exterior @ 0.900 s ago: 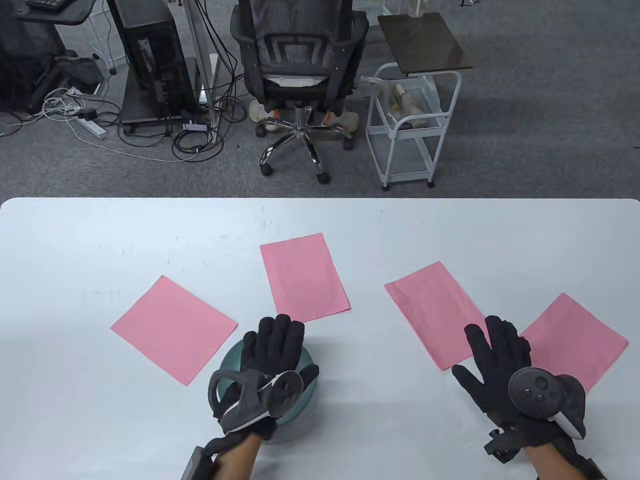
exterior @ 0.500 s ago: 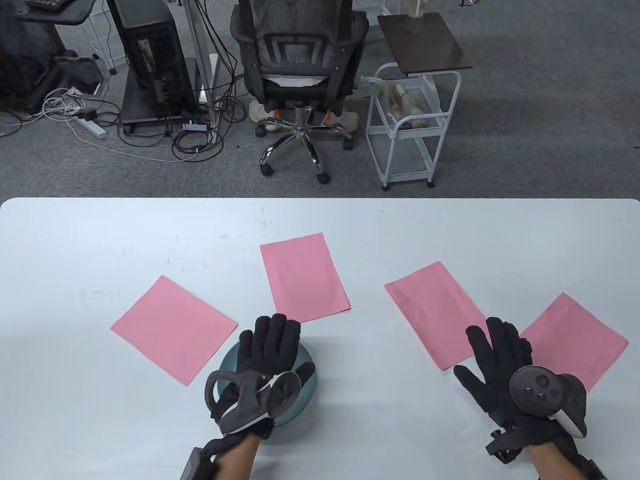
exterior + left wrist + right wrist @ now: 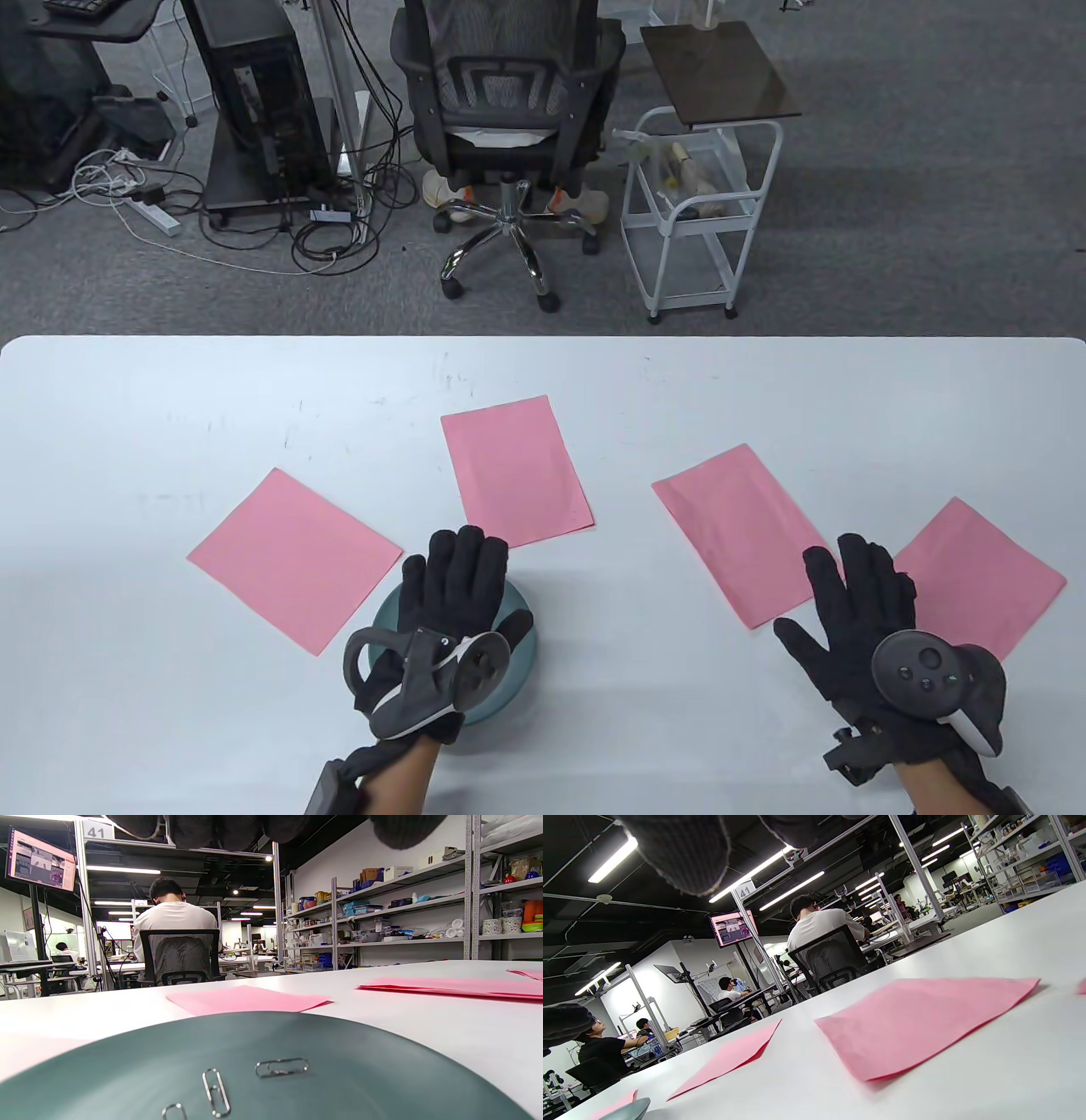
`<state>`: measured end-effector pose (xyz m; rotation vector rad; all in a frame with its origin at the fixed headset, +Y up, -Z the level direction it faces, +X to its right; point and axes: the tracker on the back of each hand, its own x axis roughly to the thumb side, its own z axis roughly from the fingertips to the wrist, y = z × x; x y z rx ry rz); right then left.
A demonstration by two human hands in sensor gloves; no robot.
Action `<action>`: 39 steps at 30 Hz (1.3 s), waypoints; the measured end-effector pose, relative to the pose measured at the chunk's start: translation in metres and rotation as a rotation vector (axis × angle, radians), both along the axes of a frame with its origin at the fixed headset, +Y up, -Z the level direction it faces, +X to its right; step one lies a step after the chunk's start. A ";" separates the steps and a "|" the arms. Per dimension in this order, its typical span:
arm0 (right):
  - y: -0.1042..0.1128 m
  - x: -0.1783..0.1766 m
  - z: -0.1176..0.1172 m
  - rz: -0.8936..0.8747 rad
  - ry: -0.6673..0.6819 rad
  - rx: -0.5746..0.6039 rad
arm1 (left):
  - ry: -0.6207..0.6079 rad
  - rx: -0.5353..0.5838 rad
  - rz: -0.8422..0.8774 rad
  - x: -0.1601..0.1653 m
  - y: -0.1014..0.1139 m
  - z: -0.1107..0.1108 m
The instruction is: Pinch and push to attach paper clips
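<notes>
Several silver paper clips (image 3: 281, 1067) lie in a shallow teal dish (image 3: 360, 1069) near the table's front. My left hand (image 3: 456, 581) hovers flat over the dish (image 3: 522, 658), fingers extended and holding nothing; its fingers (image 3: 220, 825) show at the top of the left wrist view. Several pink paper sheets lie on the white table: far left (image 3: 295, 560), middle (image 3: 515, 471), right (image 3: 734, 526) and far right (image 3: 988, 569). My right hand (image 3: 853, 607) is open with fingers spread over the near edges of the two right sheets and holds nothing.
The white table's far edge (image 3: 543, 340) faces an office chair (image 3: 509, 110) and a small white cart (image 3: 696, 221) on the floor. In the right wrist view the nearest pink sheet (image 3: 925, 1018) lies flat just ahead.
My left hand has drifted slightly back and left over the dish. My right hand has shifted slightly to the right. Both stay open; papers and dish have not moved.
</notes>
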<state>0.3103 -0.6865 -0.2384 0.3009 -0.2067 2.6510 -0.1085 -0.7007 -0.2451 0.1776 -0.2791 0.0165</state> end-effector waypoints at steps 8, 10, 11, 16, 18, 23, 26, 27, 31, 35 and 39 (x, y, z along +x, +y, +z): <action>-0.007 -0.007 -0.001 0.088 -0.055 -0.004 | 0.008 0.013 0.024 -0.005 0.005 0.001; -0.009 -0.011 -0.003 0.123 -0.068 -0.005 | 0.006 0.017 0.025 -0.005 0.005 0.002; -0.011 -0.013 -0.004 0.132 -0.072 -0.005 | 0.006 0.019 0.024 -0.005 0.006 0.002; -0.016 -0.023 -0.017 0.171 -0.103 -0.046 | -0.010 0.009 0.022 -0.004 0.003 0.001; -0.016 -0.029 -0.025 0.183 -0.100 -0.075 | -0.021 -0.002 0.015 -0.001 0.001 0.000; -0.022 -0.051 -0.051 0.283 -0.123 -0.167 | -0.042 -0.007 -0.011 0.005 -0.001 0.001; -0.032 -0.067 -0.068 0.322 -0.139 -0.211 | -0.043 -0.005 -0.008 0.006 0.000 0.002; -0.037 -0.074 -0.075 0.334 -0.147 -0.239 | -0.044 0.001 -0.004 0.006 0.000 0.002; -0.056 -0.093 -0.099 0.454 -0.182 -0.274 | -0.034 0.010 0.000 0.003 0.002 0.003; -0.070 -0.103 -0.116 0.549 -0.247 -0.324 | -0.027 0.008 0.010 0.000 0.001 0.002; -0.070 -0.108 -0.126 0.562 -0.258 -0.326 | -0.020 0.006 0.006 -0.001 0.002 0.002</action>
